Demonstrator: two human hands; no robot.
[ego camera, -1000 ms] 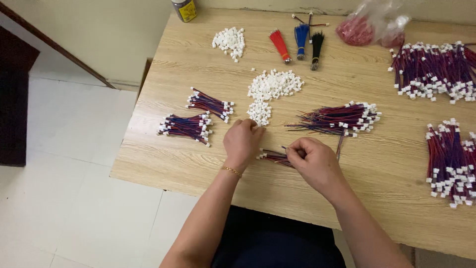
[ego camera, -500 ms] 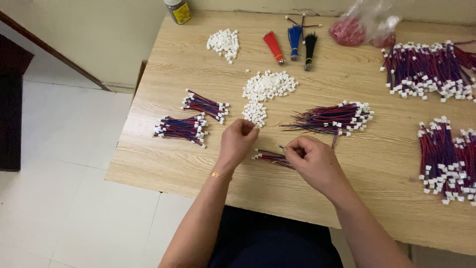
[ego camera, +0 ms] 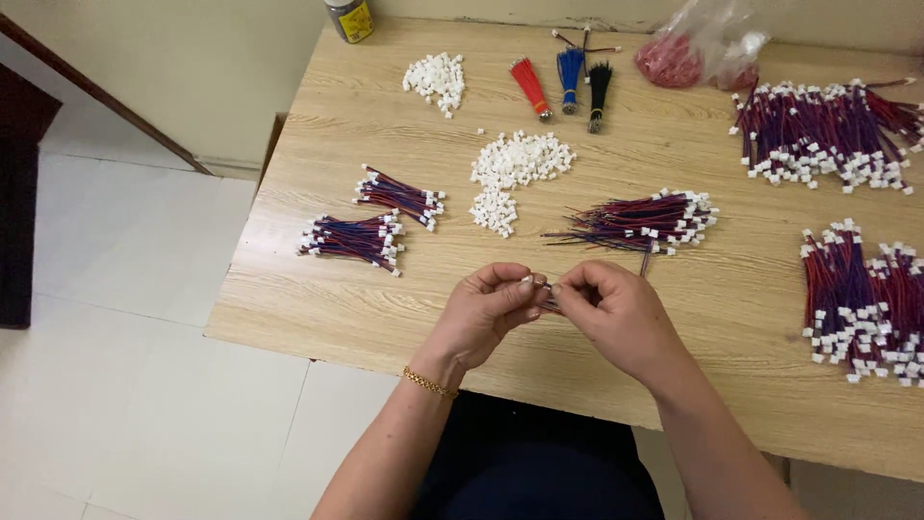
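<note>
Both hands met at lower centre of the frame, left hand [ego camera: 486, 308] touching right hand [ego camera: 616, 313], above the bench [ego camera: 318, 299]. Two wire bundles [ego camera: 371, 221] lay to their left; a connector pile [ego camera: 515, 169] sat above centre, a wire fan [ego camera: 640, 221] to its right. Large harness heaps [ego camera: 828, 135] occupied the right edge; a bag [ego camera: 703, 48] lay at top right.
</note>
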